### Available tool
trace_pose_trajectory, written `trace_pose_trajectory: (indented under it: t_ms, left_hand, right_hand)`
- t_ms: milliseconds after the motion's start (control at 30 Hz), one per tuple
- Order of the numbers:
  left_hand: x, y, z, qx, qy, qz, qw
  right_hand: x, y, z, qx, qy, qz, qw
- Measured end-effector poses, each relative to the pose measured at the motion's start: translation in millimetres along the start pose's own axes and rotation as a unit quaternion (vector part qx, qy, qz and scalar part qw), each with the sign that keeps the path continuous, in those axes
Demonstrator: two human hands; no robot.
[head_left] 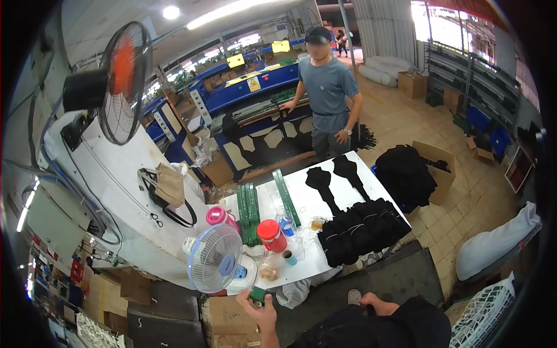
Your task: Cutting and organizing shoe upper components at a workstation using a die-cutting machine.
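Note:
My left hand (262, 313) is raised at the table's near left edge, its fingers closed round a small dark green block-like thing (257, 294) with a dark end. I cannot make out its exact kind. Low by my dark clothing, my right hand (369, 298) has its fingers curled in; whatever lies in them, if anything, is hidden. Just beyond my left hand stand a small white-and-blue fan (216, 258) and a clear plastic bag (269, 270) with brownish contents. A red jug (271, 235), a blue cup (289, 258) and a water bottle (286, 225) are close by.
Bundled black knit pieces (362, 231) cover the near right of the white table (316, 264); two flat ones (318, 181) (347, 169) lie beyond. Green bars (248, 213) lie left. A person (328, 87) stands across, beside a blue machine (249, 93). A cardboard box (444, 165) stands right.

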State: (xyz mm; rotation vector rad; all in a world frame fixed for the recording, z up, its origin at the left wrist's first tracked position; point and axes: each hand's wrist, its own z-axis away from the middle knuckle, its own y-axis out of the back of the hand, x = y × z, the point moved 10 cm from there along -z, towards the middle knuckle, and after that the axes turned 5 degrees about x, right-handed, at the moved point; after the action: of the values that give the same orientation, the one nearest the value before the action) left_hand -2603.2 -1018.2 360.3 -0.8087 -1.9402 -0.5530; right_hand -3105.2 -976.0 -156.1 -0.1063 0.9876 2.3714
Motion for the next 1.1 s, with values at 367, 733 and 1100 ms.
trace_pose_trajectory:
  t_ms: [367,733,1100]
  left_hand:
    - [-46.5,53.5,39.5,-0.126,0.095,0.110,0.981]
    - [-59.2,30.7,-22.6,-0.042,0.130,0.118,0.984]
    - [-187.4,-41.2,-35.5,0.209,0.519,0.473,0.681]
  right_hand:
    - [-112.2,-9.1,71.8,0.005,0.061,-0.064,0.996]
    - [-290.0,-18.4,8.4,-0.048,0.271,-0.003,0.961]
    - [-419.4,56.8,-94.7,-0.075,0.315,-0.069,0.944]
